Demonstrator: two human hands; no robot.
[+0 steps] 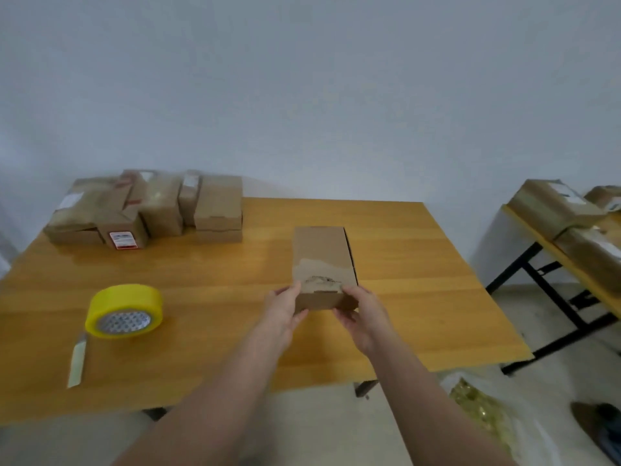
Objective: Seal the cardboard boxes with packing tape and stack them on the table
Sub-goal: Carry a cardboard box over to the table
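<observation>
A small brown cardboard box point(321, 257) lies on the wooden table point(403, 270), its long side pointing away from me. My left hand point(285, 311) grips its near left corner and my right hand point(361, 314) grips its near right corner, thumbs on top. The lid has a torn paper patch near the front edge. A roll of yellow packing tape point(124, 311) lies flat at the left of the table. A pale utility knife point(78, 361) lies just in front of the roll. A pile of several cardboard boxes point(148, 210) sits at the table's far left.
A second table point(568, 260) with black legs stands to the right, carrying more taped boxes point(554, 203). A grey wall runs behind both tables. On the floor at the lower right lie a clear bag point(477, 405) and a dark shoe point(601, 422).
</observation>
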